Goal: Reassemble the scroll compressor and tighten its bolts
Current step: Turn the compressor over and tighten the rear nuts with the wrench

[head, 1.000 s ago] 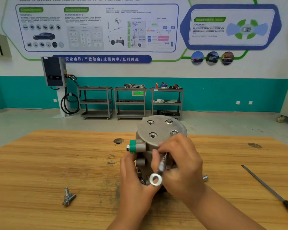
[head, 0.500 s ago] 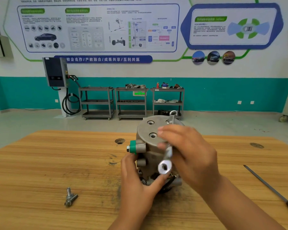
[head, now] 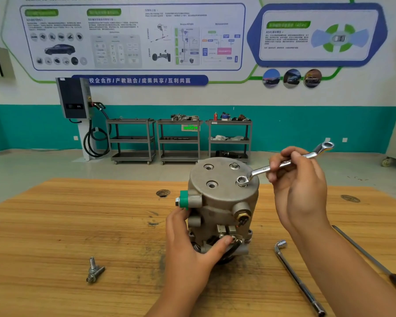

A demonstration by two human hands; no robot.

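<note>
The grey scroll compressor (head: 217, 202) stands upright on the wooden table (head: 55, 236), with a green cap on its left port. My left hand (head: 188, 245) grips its lower body from the front left. My right hand (head: 297, 186) holds a silver ring wrench (head: 284, 163) by the shaft. The wrench's ring end sits over a bolt (head: 241, 180) at the right of the top cover. A second bolt (head: 234, 165) sits in the far hole. Two holes on the cover's left side look empty.
Two loose bolts (head: 94, 269) lie on the table at the front left. An L-shaped socket wrench (head: 297, 280) lies to the right of the compressor. A yellow-handled screwdriver (head: 375, 264) lies at the far right. Shelving carts stand by the back wall.
My right hand has swung up and to the right, turning the wrench from in front of the compressor until its ring end lies on the right-hand top bolt. My left hand has stayed on the body.
</note>
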